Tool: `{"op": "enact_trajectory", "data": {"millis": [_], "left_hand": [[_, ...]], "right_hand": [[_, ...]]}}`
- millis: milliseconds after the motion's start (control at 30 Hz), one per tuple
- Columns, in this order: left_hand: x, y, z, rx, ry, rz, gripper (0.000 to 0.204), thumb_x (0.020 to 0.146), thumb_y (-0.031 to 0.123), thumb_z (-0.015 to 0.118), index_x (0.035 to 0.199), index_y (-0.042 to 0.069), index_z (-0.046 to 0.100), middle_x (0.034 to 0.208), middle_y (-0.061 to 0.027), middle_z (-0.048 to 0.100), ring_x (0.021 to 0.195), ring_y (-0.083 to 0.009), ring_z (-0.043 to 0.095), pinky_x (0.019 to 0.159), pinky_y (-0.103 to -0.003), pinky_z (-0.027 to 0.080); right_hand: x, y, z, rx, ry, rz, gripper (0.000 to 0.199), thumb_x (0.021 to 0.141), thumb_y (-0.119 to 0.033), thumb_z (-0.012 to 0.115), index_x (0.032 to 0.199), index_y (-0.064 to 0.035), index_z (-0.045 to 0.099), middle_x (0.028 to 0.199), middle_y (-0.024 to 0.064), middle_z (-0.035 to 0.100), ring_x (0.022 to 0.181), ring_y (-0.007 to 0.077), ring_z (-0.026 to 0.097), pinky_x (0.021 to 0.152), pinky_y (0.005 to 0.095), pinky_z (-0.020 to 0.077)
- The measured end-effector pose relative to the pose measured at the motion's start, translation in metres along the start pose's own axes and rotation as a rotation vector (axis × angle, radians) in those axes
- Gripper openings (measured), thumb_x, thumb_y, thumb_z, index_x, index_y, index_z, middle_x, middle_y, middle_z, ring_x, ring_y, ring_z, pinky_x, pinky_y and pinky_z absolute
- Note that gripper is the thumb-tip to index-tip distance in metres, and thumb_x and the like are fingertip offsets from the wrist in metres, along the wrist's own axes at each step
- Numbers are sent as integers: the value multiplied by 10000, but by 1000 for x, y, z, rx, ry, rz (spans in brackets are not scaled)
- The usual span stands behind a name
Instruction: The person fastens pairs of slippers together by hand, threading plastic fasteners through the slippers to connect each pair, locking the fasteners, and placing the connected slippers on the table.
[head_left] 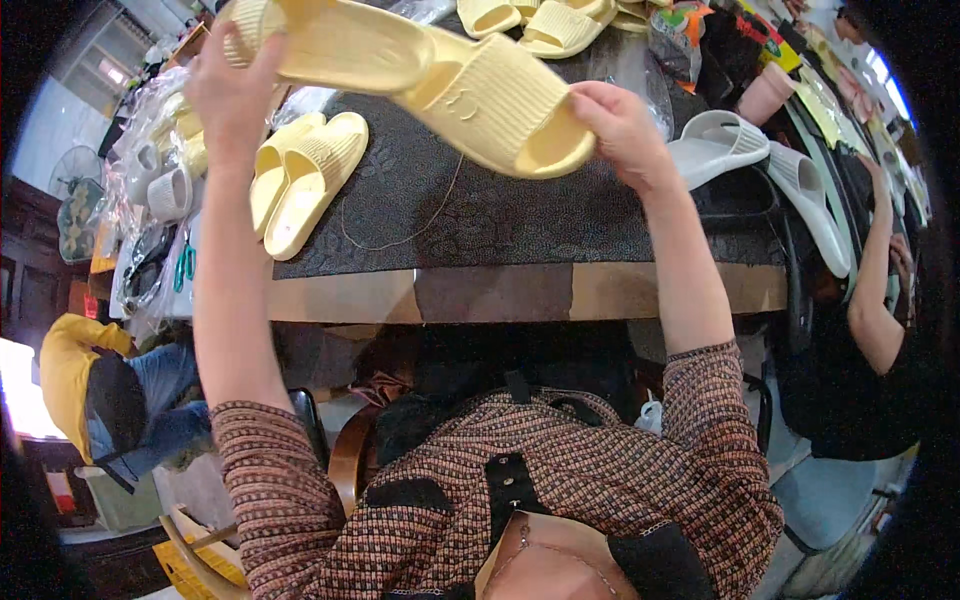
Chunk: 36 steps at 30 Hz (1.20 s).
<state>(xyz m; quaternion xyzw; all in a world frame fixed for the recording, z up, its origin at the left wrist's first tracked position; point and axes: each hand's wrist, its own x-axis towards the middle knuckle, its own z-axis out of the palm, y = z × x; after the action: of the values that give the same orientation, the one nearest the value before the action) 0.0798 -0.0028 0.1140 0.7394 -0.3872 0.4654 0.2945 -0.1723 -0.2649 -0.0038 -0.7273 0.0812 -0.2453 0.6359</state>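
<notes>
Raised over the table, my left hand (237,85) grips a pale yellow slide slipper (350,48) by its strap end, fingers wrapped round it. A matching yellow slipper (505,100) is in my right hand (625,130), pinched at its toe end with the ribbed strap facing up. The two slippers meet heel to heel, overlapping in the middle. Below my left hand a yellow pair (305,185) lies on the dark table mat (480,215). To the right of my right hand rest two grey slippers (720,145), one standing tilted near the table's edge.
More yellow slippers (560,25) lie at the far side. Plastic-wrapped slippers (165,170) and green-handled scissors (185,262) are at the left. A pink cup (768,95) stands far right. One person (850,370) sits at the right; another (110,390) is at the left.
</notes>
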Motion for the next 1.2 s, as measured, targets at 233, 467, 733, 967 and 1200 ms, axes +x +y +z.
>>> {"op": "enact_trajectory", "data": {"millis": [233,467,733,967,1200], "left_hand": [[-6,-16,-50,-54,-211,-74,518,733,298,665,1160,31,542,1066,-172,589,980,-293,565,869,-366,428],[-47,37,-46,-352,-656,73,547,716,103,624,1244,99,481,1261,-96,468,1132,-199,460,896,-320,421],[-56,90,19,-622,-680,108,538,712,156,658,1204,29,481,1259,-156,449,1161,-281,440,955,-349,381],[-96,66,16,-413,-759,2,309,739,173,668,980,-1,582,1047,-172,562,1018,-310,527,874,-356,421],[-159,17,-45,-388,-983,-202,252,723,113,672,925,3,569,970,-143,534,951,-288,522,836,-372,418]], "right_hand": [[-34,-69,-66,-300,-18,23,270,875,-159,540,1070,18,599,921,19,636,835,74,572,766,212,449],[-53,-121,-89,-636,-345,51,257,840,-142,569,1018,36,620,900,39,655,853,99,585,790,235,450],[13,-120,-29,-1008,-639,-53,201,779,-132,630,910,19,651,765,53,661,730,81,591,698,243,470],[41,-72,-24,-1097,13,-614,184,826,-102,587,971,4,627,897,116,656,813,186,623,726,275,475],[-41,-26,-14,-692,48,-292,157,831,-66,557,952,7,624,806,142,652,727,200,636,667,292,487]]}}
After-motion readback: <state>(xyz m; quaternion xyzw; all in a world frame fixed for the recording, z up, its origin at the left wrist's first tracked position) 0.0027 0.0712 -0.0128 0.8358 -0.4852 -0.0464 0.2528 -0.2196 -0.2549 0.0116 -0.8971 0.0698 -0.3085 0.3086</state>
